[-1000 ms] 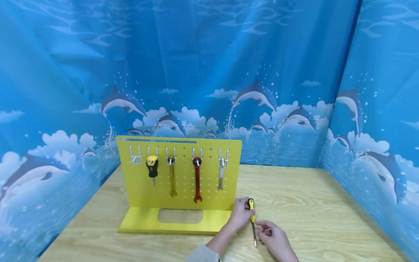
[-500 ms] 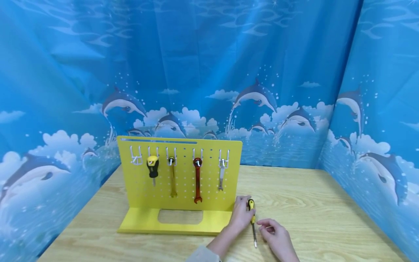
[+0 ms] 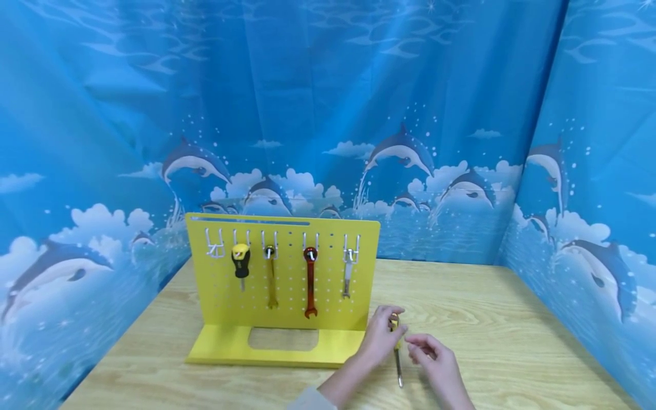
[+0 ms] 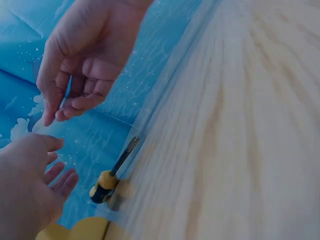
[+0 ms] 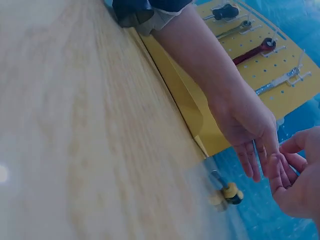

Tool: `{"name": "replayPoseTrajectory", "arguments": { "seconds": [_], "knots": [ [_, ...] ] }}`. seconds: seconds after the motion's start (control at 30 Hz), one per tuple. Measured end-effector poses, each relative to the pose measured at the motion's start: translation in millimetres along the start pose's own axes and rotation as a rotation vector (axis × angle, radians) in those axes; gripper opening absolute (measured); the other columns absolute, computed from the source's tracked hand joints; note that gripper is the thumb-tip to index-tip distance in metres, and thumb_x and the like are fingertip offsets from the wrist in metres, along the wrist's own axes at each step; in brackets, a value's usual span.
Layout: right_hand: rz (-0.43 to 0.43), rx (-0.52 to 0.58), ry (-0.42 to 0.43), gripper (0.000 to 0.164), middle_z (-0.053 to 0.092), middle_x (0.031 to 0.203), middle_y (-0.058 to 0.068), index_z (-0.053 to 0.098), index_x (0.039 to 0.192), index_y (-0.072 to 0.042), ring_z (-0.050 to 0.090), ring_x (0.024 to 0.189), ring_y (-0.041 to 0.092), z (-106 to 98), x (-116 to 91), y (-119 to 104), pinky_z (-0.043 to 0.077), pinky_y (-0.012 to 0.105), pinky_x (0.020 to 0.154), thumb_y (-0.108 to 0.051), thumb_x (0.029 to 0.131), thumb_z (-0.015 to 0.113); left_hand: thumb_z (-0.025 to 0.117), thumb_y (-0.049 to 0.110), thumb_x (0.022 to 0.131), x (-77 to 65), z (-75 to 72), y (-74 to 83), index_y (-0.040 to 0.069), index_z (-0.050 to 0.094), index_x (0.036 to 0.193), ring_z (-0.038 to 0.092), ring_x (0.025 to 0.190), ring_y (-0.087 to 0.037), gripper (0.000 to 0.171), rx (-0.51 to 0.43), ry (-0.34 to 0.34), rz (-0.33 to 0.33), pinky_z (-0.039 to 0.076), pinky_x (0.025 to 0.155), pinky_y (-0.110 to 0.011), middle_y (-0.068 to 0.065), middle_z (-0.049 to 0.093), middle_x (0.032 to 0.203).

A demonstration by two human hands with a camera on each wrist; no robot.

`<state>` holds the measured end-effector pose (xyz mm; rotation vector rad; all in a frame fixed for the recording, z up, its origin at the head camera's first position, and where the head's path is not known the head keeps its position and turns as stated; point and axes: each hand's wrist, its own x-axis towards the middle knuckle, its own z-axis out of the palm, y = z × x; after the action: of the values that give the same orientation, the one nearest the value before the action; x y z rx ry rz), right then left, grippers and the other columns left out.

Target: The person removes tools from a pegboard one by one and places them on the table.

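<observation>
On the wooden table, right of the yellow pegboard, lies a screwdriver [image 3: 398, 367] with a yellow-and-black handle, its tip toward the person. My left hand [image 3: 380, 337] hovers over the handle and partly covers it in the head view. From the left wrist view, the screwdriver [image 4: 106, 184] lies apart from the left hand [image 4: 30, 182], whose fingers are relaxed and hold nothing. To the right of the shaft, my right hand [image 3: 437, 364] has loosely bent fingers with nothing between them. Both hands' fingertips come close together above the screwdriver, as the right wrist view shows.
The pegboard [image 3: 328, 285] stands on its yellow base at the left. Its wire hooks bear a stubby screwdriver [image 3: 241, 261], a yellow wrench [image 3: 272, 282], a red wrench [image 3: 310, 285] and a silver wrench [image 3: 348, 276]. The leftmost hook [image 3: 215, 249] bears no tool. Blue dolphin curtains surround the table.
My left hand has shifted slightly right, from beside the screwdriver's handle to over it. The right hand has moved a little up and right. The screwdriver stays in place.
</observation>
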<state>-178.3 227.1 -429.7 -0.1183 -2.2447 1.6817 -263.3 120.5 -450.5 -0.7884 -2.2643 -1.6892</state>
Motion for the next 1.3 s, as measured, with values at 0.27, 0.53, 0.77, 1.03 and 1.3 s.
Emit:
{"name": "replayPoseTrajectory", "arguments": {
  "seconds": [0.27,0.53,0.77,1.03,1.3],
  "knots": [
    [0.01,0.084,-0.035,0.02,0.062,0.084,0.007,0.061,0.103,0.006,0.057,0.071,0.014,-1.4,-0.4,-33.1,0.05,0.023,0.066,-0.004,0.086,0.062,0.062,0.006,0.087,-2.6,-31.7,14.9,-0.001,0.058,0.112,0.058,0.09,-0.014,0.027,-0.178,-0.098,0.058,0.049,0.08,-0.023,-0.011,0.059,0.103],
    [-0.005,0.112,-0.077,0.019,0.06,0.082,0.011,0.062,0.1,0.004,0.057,0.072,0.018,2.3,2.8,-56.0,0.051,0.026,0.067,-0.007,0.085,0.063,0.06,0.014,0.089,-10.4,-77.0,27.8,0.002,0.058,0.113,0.058,0.091,-0.012,0.027,-0.18,-0.122,0.096,0.049,0.082,-0.025,-0.009,0.061,0.104],
    [-0.074,0.141,-0.138,0.015,0.06,0.08,0.009,0.063,0.098,0.005,0.057,0.069,0.016,20.9,6.2,-71.9,0.051,0.025,0.064,-0.001,0.084,0.063,0.06,0.01,0.088,-17.0,-121.7,35.3,0.0,0.059,0.111,0.058,0.093,-0.02,0.025,-0.162,-0.096,0.108,0.048,0.085,-0.031,-0.01,0.061,0.104],
    [-0.092,0.195,-0.247,0.016,0.06,0.082,0.012,0.061,0.098,0.008,0.056,0.07,0.015,52.4,10.3,-89.0,0.052,0.026,0.066,0.003,0.083,0.061,0.06,0.009,0.088,-27.9,-170.3,42.3,-0.004,0.058,0.109,0.058,0.091,-0.022,0.025,-0.108,-0.019,0.131,0.05,0.083,-0.033,-0.016,0.06,0.102],
    [-0.123,0.221,-0.358,0.02,0.061,0.09,0.009,0.06,0.102,0.008,0.059,0.078,0.017,86.9,13.4,-103.1,0.053,0.033,0.075,0.0,0.084,0.061,0.059,0.002,0.086,-38.7,-211.5,42.8,-0.005,0.059,0.107,0.058,0.09,-0.016,0.022,-0.028,0.087,0.13,0.05,0.083,-0.027,-0.016,0.061,0.102]
  ]
}}
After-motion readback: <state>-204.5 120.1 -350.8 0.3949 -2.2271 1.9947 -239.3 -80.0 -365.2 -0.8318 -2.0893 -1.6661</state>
